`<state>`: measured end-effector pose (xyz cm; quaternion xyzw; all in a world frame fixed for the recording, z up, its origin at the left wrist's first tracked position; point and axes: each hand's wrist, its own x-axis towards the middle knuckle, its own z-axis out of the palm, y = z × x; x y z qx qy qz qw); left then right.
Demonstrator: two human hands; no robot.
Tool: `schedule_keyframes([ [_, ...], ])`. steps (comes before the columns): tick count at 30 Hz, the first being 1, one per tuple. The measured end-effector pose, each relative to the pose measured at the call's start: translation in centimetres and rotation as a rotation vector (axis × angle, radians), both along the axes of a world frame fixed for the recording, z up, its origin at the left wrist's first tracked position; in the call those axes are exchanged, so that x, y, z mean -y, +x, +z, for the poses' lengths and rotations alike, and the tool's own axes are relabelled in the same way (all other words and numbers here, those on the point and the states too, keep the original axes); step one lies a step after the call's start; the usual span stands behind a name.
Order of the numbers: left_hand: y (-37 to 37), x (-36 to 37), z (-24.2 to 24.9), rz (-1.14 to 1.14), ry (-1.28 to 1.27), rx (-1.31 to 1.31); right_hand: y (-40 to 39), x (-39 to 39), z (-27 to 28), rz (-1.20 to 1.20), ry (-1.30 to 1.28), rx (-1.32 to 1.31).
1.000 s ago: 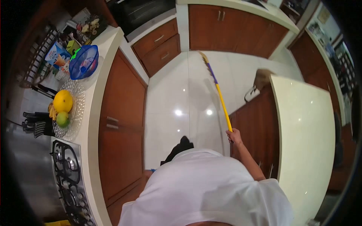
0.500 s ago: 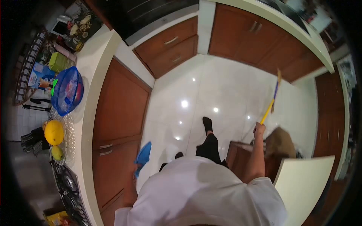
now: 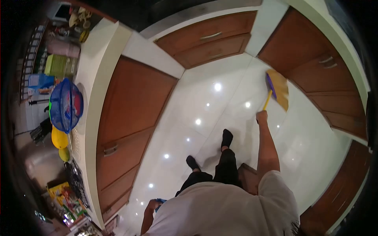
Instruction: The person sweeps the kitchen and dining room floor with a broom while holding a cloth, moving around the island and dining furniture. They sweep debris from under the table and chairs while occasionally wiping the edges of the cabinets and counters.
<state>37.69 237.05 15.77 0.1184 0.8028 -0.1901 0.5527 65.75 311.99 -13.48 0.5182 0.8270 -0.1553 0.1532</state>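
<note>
My right hand (image 3: 262, 116) is closed around the yellow handle of a broom (image 3: 280, 91). The broom's purple collar and wide tan bristles are on the white tile floor, close to the wooden cabinets at right. Low beside my body, my left hand (image 3: 152, 204) is closed on a blue dustpan (image 3: 160, 201); my shirt hides most of it. Both my feet, in dark socks, stand on the floor between my hands and the drawers.
Wooden cabinets (image 3: 130, 106) and a pale countertop (image 3: 96, 55) run along the left. On it sit a blue basket (image 3: 66, 105), a yellow fruit (image 3: 60, 137) and a stove. Drawers (image 3: 208, 39) stand ahead. A brown wooden piece (image 3: 249, 179) is beside my right leg.
My view has turned right and I have stepped forward. The broom's bristles now show broadside near the right cabinets. The blue dustpan has drawn back, mostly behind my shirt.
</note>
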Motion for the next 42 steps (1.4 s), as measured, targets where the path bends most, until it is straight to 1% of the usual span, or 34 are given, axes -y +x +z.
schedule_keyframes([
  [1, 0.4, -1.3, 0.9, 0.273, 0.034, -0.039, -2.7, 0.1, 0.9, -0.291, -0.095, -0.103],
  [2, 0.9, -5.7, 3.6, 0.542, 0.077, -0.097, -6.4, 0.3, 4.2, -0.589, -0.142, -0.223],
  [4, 1.1, -7.3, 3.8, 0.651, 0.138, -0.102, -9.0, 0.5, 4.6, -0.452, -0.22, -0.251],
  [5, 0.9, -6.6, 3.2, 0.854, 0.317, 0.055, -9.9, 1.6, 5.6, -0.441, -0.217, -0.237],
  [7, 0.8, -5.8, 1.4, 0.908, 0.301, 0.023, -11.2, 4.4, 7.2, -0.357, -0.222, -0.193],
  [8, 0.7, -5.9, 0.5, 0.948, 0.287, -0.019, -10.7, 6.4, 8.1, 0.077, -0.104, -0.086],
  [9, 0.0, -8.9, 2.5, 0.823, 0.285, -0.068, -10.3, 8.4, 9.1, 0.196, -0.143, -0.041],
  [10, 0.1, -5.9, -0.5, 0.988, 0.308, -0.044, -10.1, 11.2, 10.0, 0.257, -0.233, 0.013],
  [12, 0.1, -1.7, -4.6, 0.993, 0.444, -0.063, -10.2, 17.4, 12.4, 0.295, -0.452, 0.101],
  [13, -0.1, -2.0, -4.2, 1.026, 0.402, -0.058, -10.8, 21.1, 13.1, 0.308, -0.554, 0.128],
  [14, -0.8, -3.3, -3.1, 1.057, 0.359, -0.052, -13.3, 24.2, 17.1, 0.11, -0.689, 0.14],
  [15, -1.0, -2.1, -3.6, 1.076, 0.428, -0.027, -17.2, 26.5, 24.0, 0.084, -0.891, 0.157],
  [18, -0.7, 2.2, -4.7, 1.121, 0.46, -0.044, -21.7, 35.8, 24.0, 0.358, -0.932, 0.212],
  [19, -0.7, 2.9, -3.9, 1.09, 0.449, -0.048, -23.7, 38.4, 24.1, 0.415, -0.955, 0.213],
  [21, 0.2, 6.6, -4.3, 1.144, 0.408, -0.063, -26.9, 43.1, 25.1, 0.267, -1.13, 0.011],
  [22, 0.7, 8.7, -4.4, 1.177, 0.369, -0.077, -28.3, 45.8, 22.5, 0.325, -1.249, 0.039],
  [23, 1.4, 10.5, -4.3, 1.096, 0.396, -0.119, -29.4, 48.0, 18.9, 0.382, -1.368, 0.071],
  [24, 2.3, 12.8, -4.4, 1.119, 0.388, -0.127, -30.5, 49.0, 16.9, 0.17, -1.59, 0.024],
  [25, 3.0, 14.6, -4.5, 1.13, 0.333, -0.162, -31.5, 48.9, 16.1, 0.106, -1.62, 0.02],
  [26, 4.1, 16.2, -4.7, 1.14, 0.274, -0.195, -31.7, 48.4, 15.4, 0.176, -1.616, 0.003],
  [27, 4.5, 16.7, -3.5, 1.155, 0.299, -0.175, -32.0, 47.8, 15.3, 0.245, -1.609, -0.016],
  [28, 5.7, 18.8, -4.4, 1.174, 0.297, -0.176, -31.1, 45.9, 16.6, 0.446, -1.561, -0.049],
  [30, 8.2, 23.7, -8.4, 1.051, 0.207, -0.195, -29.4, 39.7, 24.8, 0.684, -1.349, 0.104],
  [31, 8.1, 22.5, -7.0, 0.972, 0.173, -0.188, -26.1, 36.1, 23.3, 0.775, -1.218, 0.181],
  [32, 8.8, 23.3, -8.9, 1.004, 0.191, -0.186, -24.9, 32.4, 30.7, 0.714, -1.132, 0.091],
  [33, 9.4, 25.2, -11.9, 0.662, 0.206, -0.068, -20.8, 27.3, 30.6, 0.703, -0.933, 0.303],
  [34, 10.9, 26.1, -13.4, 0.322, 0.213, 0.045, -16.1, 22.6, 32.5, 0.581, -0.699, 0.365],
  [35, 10.2, 23.2, -11.3, 0.631, 0.05, 0.006, -14.2, 19.7, 37.1, 0.516, -0.531, 0.588],
  [36, 10.2, 22.2, -11.9, 0.518, 0.138, -0.002, -9.2, 15.7, 39.1, 0.212, -0.465, 0.532],
  [37, 10.3, 21.6, -12.5, 0.406, 0.22, -0.014, -6.5, 14.7, 43.4, 0.073, -0.461, 0.263],
  [38, 9.7, 20.4, -12.2, 0.405, 0.311, -0.012, -6.8, 15.5, 46.6, 0.023, -0.389, 0.324],
  [39, 8.8, 18.9, -11.7, 0.552, 0.302, -0.028, -7.2, 16.3, 49.9, -0.03, -0.32, 0.384],
  [41, 7.0, 15.8, -10.7, 0.849, 0.293, -0.088, -3.9, 13.4, 47.8, -0.445, -0.486, 0.343],
  [42, 6.4, 14.9, -10.8, 0.871, 0.292, -0.084, -4.6, 14.1, 45.8, -0.507, -0.41, 0.302],
])
